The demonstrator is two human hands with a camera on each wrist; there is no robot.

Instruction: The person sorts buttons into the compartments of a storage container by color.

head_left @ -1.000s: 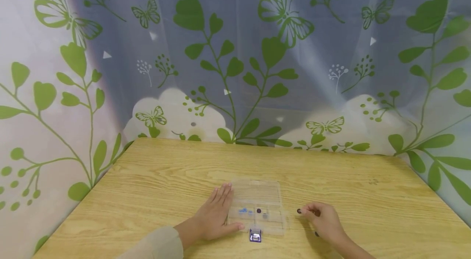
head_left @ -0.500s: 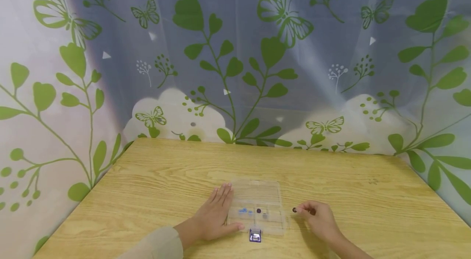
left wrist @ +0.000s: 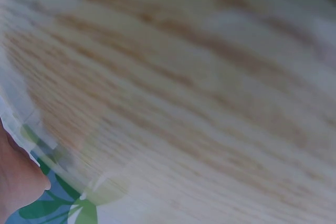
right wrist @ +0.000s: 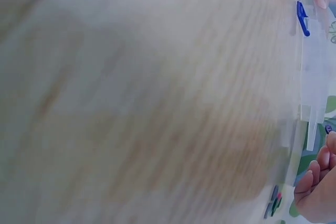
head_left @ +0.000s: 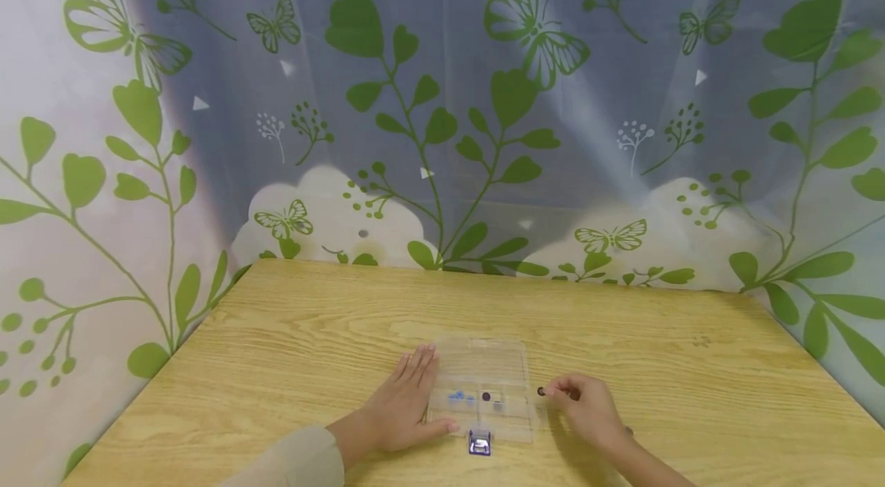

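My left hand [head_left: 401, 406] lies flat along the left side of a clear plastic box [head_left: 515, 425], its thumb over the near edge. The box's lid [head_left: 482, 360] is swung back. Small blue pieces [head_left: 458, 396] and a dark round button [head_left: 487, 396] lie in its compartments. My right hand [head_left: 588, 410] is just right of the box, pinching another dark button [head_left: 541, 391] between thumb and fingertips. That button also shows at the fingertips in the right wrist view. A blue-purple clasp [head_left: 480, 442] juts from the box's front.
The box stands on a wood-grain table [head_left: 325, 318]. Several small coloured pieces [right wrist: 273, 203] lie on the table near my right hand in the right wrist view. A curtain [head_left: 442, 103] with leaves and butterflies hangs behind the table.
My right hand has moved left, carrying the pinched button close to the box's right edge. The left hand and the box have stayed in place.
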